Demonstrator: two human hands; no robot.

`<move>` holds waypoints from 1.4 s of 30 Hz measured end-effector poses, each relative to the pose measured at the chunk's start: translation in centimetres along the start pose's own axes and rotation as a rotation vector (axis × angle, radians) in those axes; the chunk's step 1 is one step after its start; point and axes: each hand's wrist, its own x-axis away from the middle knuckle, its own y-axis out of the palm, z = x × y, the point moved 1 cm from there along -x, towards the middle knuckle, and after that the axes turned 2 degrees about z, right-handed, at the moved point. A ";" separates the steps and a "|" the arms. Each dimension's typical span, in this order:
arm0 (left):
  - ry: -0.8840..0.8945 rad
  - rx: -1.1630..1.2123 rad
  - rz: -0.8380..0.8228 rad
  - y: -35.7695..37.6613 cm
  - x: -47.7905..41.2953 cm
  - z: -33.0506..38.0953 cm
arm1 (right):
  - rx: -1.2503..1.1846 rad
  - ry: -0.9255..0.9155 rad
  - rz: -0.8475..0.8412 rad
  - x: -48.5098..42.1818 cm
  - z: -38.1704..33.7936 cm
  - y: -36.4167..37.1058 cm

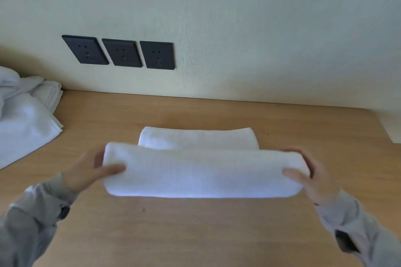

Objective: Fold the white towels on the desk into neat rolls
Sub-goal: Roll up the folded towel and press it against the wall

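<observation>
A rolled white towel (201,173) lies crosswise in the middle of the wooden desk (195,234), held at both ends. My left hand (91,171) grips its left end, thumb on top. My right hand (310,173) grips its right end, thumb on the front face. Directly behind it rests a second rolled white towel (198,138), partly hidden by the near roll. A pile of loose white towels (23,115) sits at the desk's far left.
The desk backs onto a pale wall (238,28) with three dark sockets (121,52) above the left half. A pale object (390,128) shows at the desk's right edge. Bare wood lies in front of the near roll.
</observation>
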 end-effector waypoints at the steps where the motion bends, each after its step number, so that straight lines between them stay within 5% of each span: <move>1: -0.061 0.096 0.046 0.6 -1.1 -0.1 | -0.059 0.035 0.110 -1.2 0.1 1.0; 4: -0.269 0.240 0.325 2.9 -4.6 -1.1 | -0.213 0.235 0.381 -5.1 1.2 3.8; 9: -0.440 -0.077 0.560 5.5 -7.9 -4.5 | -0.098 0.356 0.396 -9.9 4.5 5.9; 28: -0.557 -0.452 0.598 6.1 -13.6 -7.4 | 0.384 0.554 0.383 -16.1 9.2 8.0; 32: -0.591 -0.376 0.573 5.6 -12.8 -5.2 | 0.418 0.574 0.373 -16.1 8.8 8.0; 34: -0.501 -0.450 0.547 5.6 -11.4 -4.1 | 0.434 0.577 0.365 -16.1 8.8 8.0; 39: 0.091 -0.965 0.372 13.6 -8.4 0.6 | 0.415 0.570 0.393 -15.5 8.3 8.1; 42: 0.132 -1.150 0.189 17.8 -9.0 -0.2 | 0.438 0.545 0.423 -14.6 7.4 8.2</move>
